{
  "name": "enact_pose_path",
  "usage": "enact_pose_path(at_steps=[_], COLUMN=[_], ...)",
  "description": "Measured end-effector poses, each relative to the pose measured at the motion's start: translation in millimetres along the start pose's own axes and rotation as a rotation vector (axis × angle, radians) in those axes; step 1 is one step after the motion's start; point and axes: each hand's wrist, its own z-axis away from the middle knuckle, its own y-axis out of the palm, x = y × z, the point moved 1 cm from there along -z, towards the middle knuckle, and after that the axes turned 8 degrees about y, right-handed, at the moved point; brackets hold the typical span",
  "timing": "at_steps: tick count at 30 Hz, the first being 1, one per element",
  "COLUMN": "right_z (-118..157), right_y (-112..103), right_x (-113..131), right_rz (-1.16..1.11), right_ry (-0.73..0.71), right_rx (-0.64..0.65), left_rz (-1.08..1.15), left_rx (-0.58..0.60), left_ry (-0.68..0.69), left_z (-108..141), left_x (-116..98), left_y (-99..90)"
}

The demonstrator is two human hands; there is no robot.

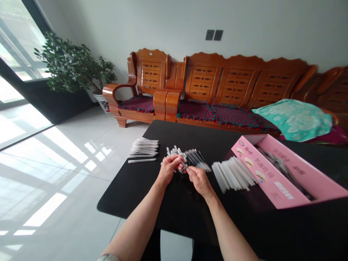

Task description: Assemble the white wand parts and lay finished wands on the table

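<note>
Over the black table, my left hand and my right hand meet with closed fingertips. Both pinch a small whitish pen piece, largely covered by the fingers, so its exact shape cannot be told. Just behind the hands lies a loose heap of white pen caps. Dark-tipped pen refills are spread beside the heap, to the right. A pile of white pen barrels lies right of my right hand. White pens are stacked in a row on the left, with a single pen nearest me.
A long pink box with dark contents stands open at the right of the black table. Behind the table are a wooden armchair and bench. A turquoise cloth drapes the bench; a potted plant stands left.
</note>
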Motion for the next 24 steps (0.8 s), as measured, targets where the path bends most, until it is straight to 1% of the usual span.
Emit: enact_pose_path(at_steps=[1, 2, 3, 4, 5, 8, 9, 10, 11, 12, 13, 14, 15, 16, 17, 18, 20, 24], right_z=[0.0, 0.0, 0.0, 0.0, 0.1, 1.0, 1.5, 2.0, 2.5, 3.2, 3.9, 4.8, 5.8, 6.7, 7.3, 7.5, 6.7, 3.5], right_y=[1.3, 2.5, 3.3, 3.7, 3.7, 1.7, 0.5, -0.8, -1.9, -2.8, -3.5, -3.9, -4.1, -4.2, -4.4, -4.9, -6.9, -14.9], right_x=[0.7, 0.4, -0.8, -2.7, -4.8, -9.1, -9.2, -8.8, -8.1, -7.2, -6.1, -5.0, -4.0, -3.4, -3.2, -3.4, -5.0, -11.8], right_rz=[0.073, 0.1, 0.078, 0.015, -0.074, -0.343, -0.399, -0.424, -0.411, -0.353, -0.249, -0.11, 0.04, 0.174, 0.274, 0.336, 0.38, 0.482], right_ry=[-0.051, -0.071, -0.057, -0.013, 0.052, 0.247, 0.278, 0.285, 0.267, 0.226, 0.164, 0.087, 0.008, -0.061, -0.109, -0.135, -0.151, -0.213], right_rx=[-0.053, -0.081, -0.082, -0.053, 0.006, 0.243, 0.291, 0.305, 0.282, 0.232, 0.165, 0.09, 0.017, -0.044, -0.094, -0.135, -0.197, -0.353], left_rz=[-0.001, 0.003, 0.007, 0.011, 0.014, 0.021, 0.02, 0.015, 0.008, 0.005, 0.013, 0.025, 0.066, 0.11, 0.14, 0.15, 0.116, -0.049], left_rx=[-0.009, -0.01, -0.004, 0.008, 0.026, 0.098, 0.111, 0.115, 0.101, 0.056, -0.018, -0.099, -0.239, -0.352, -0.435, -0.451, -0.378, -0.234], left_ry=[0.003, 0.005, 0.007, 0.008, 0.004, -0.022, -0.024, -0.027, -0.027, -0.019, 0.001, 0.02, 0.079, 0.134, 0.183, 0.195, 0.182, 0.161], left_z=[-0.4, -0.6, -0.5, -0.2, 0.5, 3.1, 3.4, 3.1, 1.8, -0.6, -4.0, -8.0, -12.1, -15.8, -18.6, -20.5, -20.7, -12.0], left_x=[-0.7, -1.8, -3.2, -4.7, -5.9, -6.9, -6.2, -5.2, -4.2, -3.8, -4.1, -5.3, -7.6, -10.2, -12.7, -14.5, -14.9, -6.6], left_y=[-0.8, -1.4, -1.5, -1.3, -0.5, 3.8, 4.9, 5.2, 4.1, 1.3, -3.3, -9.4, -16.7, -23.9, -29.9, -33.7, -34.3, -19.4])
